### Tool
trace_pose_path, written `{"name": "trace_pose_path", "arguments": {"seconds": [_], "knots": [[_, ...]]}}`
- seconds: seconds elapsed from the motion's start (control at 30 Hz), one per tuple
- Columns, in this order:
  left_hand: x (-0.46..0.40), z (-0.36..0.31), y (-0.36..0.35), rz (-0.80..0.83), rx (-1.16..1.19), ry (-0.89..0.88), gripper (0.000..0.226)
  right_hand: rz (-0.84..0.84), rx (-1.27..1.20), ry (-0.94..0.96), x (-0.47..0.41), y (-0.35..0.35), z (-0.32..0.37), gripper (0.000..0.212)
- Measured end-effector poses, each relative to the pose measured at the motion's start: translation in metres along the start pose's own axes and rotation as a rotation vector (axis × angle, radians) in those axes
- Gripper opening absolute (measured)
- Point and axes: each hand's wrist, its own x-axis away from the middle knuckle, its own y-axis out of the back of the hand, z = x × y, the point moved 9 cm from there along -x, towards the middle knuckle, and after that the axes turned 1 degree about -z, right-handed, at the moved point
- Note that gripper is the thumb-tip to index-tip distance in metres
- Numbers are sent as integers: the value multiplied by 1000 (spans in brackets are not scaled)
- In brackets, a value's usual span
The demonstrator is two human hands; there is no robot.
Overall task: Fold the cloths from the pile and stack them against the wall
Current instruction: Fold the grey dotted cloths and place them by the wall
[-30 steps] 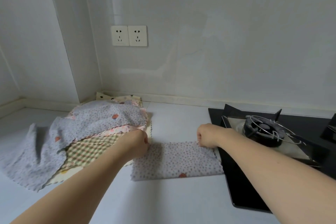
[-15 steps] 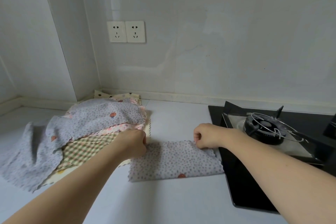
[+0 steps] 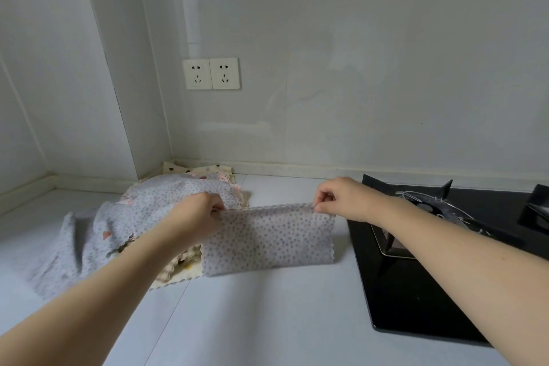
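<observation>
Dotted cloth [image 3: 269, 239] between pile [image 3: 130, 232] and hob [image 3: 439, 261] on the bench [image 3: 267, 321].
Left hand [image 3: 197, 214] and right hand [image 3: 341, 197] each pinch a top corner, lifting that edge.

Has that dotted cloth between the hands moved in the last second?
Yes. The dotted cloth lay flat by the stove; now the left hand and right hand pinch its far edge and lift it off the counter.
</observation>
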Motion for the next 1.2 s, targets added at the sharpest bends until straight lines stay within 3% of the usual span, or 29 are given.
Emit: {"name": "trace_pose_path", "arguments": {"seconds": [0.13, 0.23, 0.37, 0.5, 0.6, 0.7, 0.8, 1.0, 1.1, 1.2], "knots": [[9, 0, 32, -80, -41, 16, 18, -63, 170, 110, 27, 23, 23, 8], [18, -1, 42, -100, -38, 33, 13, -85, 205, 140, 47, 25, 28, 21], [23, -2, 46, -90, 150, 109, 6, -85, 219, 103, 59, 30, 22, 23], [35, 8, 30, 24, 672, 323, 7, -173, -90, -5, 63, 39, 7, 17], [46, 3, 16, 135, 1058, 360, 10, -180, -419, -87, 64, 40, -4, 19], [50, -8, 13, 138, 1423, 346, 16, -188, -847, -158, 68, 34, -11, 28], [53, -15, 13, 31, 1553, 331, 16, -247, -1065, -229, 71, 21, -19, 35], [54, -26, 7, -38, 1771, 307, 6, -436, -1248, -372, 66, -4, -22, 20], [56, -25, -3, -58, 1692, 358, 18, -468, -966, -394, 68, -9, -21, 22], [58, -9, -8, -177, 1002, 344, 13, -363, -447, -347, 68, -23, -25, 24]]}}
